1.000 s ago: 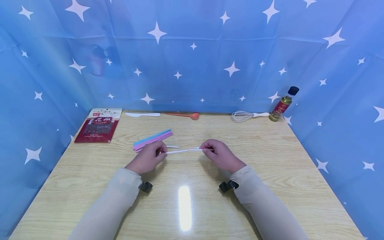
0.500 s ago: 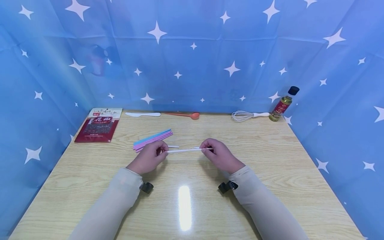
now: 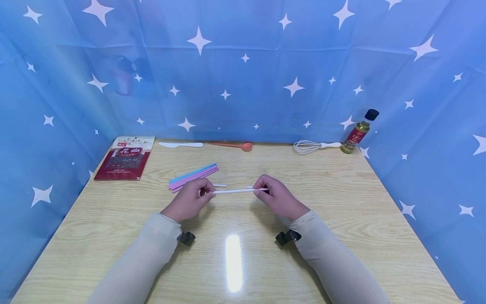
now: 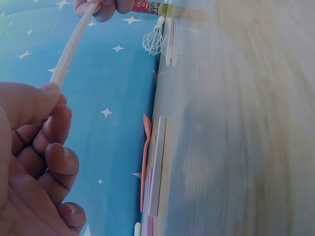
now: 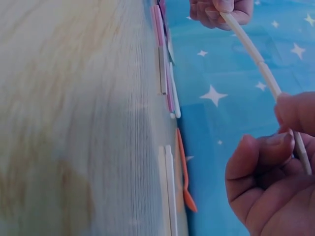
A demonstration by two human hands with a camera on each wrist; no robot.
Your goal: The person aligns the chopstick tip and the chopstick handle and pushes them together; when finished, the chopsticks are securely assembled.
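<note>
Both hands hold a thin white straw-like stick (image 3: 234, 191) level above the table. My left hand (image 3: 190, 199) pinches its left part between thumb and forefinger, the other fingers loosely bent. At the right part, my right hand (image 3: 280, 197) pinches it with thumb and fingertips, and its end passes into the palm. A joint line shows midway along the stick (image 5: 261, 64) in the right wrist view, where two pieces meet. Behind the left hand lies a white stick (image 3: 220, 185); another white stick (image 3: 249, 187) is mostly hidden behind the right hand. Pink-purple sticks (image 3: 197, 177) and blue sticks (image 3: 194, 171) lie bundled beside the left hand.
Along the table's back edge lie a red seasoning packet (image 3: 125, 160), a white knife (image 3: 181, 145), an orange-red spoon (image 3: 246, 147) and a whisk (image 3: 309, 146). An oil bottle (image 3: 355, 136) stands at the back right. A blue star-patterned curtain (image 3: 243, 97) encloses the table.
The two white pieces, which met at a slight bend with a visible seam a second ago, now form one straight line. The left hand has shifted slightly right; the right hand has barely moved.
</note>
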